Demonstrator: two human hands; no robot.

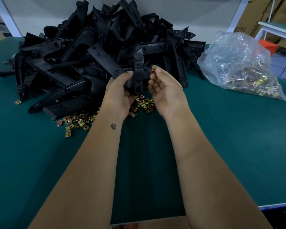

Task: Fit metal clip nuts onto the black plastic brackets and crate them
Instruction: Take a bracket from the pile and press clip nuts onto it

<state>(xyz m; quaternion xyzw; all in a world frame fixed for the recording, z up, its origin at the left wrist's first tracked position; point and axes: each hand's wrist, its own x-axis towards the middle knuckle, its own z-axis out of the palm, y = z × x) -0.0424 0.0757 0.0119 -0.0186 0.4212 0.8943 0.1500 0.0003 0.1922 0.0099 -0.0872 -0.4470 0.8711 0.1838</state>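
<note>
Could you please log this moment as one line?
left hand: grips black plastic bracket | right hand: pinches metal clip nut beside bracket | stage: fitting

Both bare forearms reach forward from the lower edge of the view, close together and almost parallel, with the palms turned up toward the camera. The left hand (120,91) has its fingers and thumb curled round a black bracket (139,75), which it holds upright, and a small dark mark shows on the inner left wrist. The right hand (165,90) pinches a small clip nut (152,71) between thumb and forefinger just beside the bracket, while its other fingers are loosely curled.
</note>
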